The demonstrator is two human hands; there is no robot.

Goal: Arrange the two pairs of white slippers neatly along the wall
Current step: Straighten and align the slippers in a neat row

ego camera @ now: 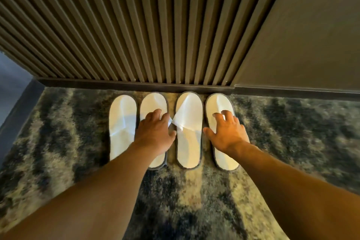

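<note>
Two pairs of white slippers lie side by side on the carpet, toes at the wall's dark skirting [136,84]. The far-left slipper [121,122] lies untouched. My left hand [153,129] lies over the second slipper [153,104]. Its fingertips pinch the left edge of the third slipper's [188,148] upper, which is pulled up to a point. My right hand [227,132] rests with fingers spread on the far-right slipper [226,160], which angles slightly rightward at the heel.
A ribbed wooden wall panel [136,25] rises behind the slippers, with a smooth dark panel [302,35] to its right. A mottled dark and beige shaggy carpet [68,132] covers the floor. At the far left is a strip of grey floor [11,87].
</note>
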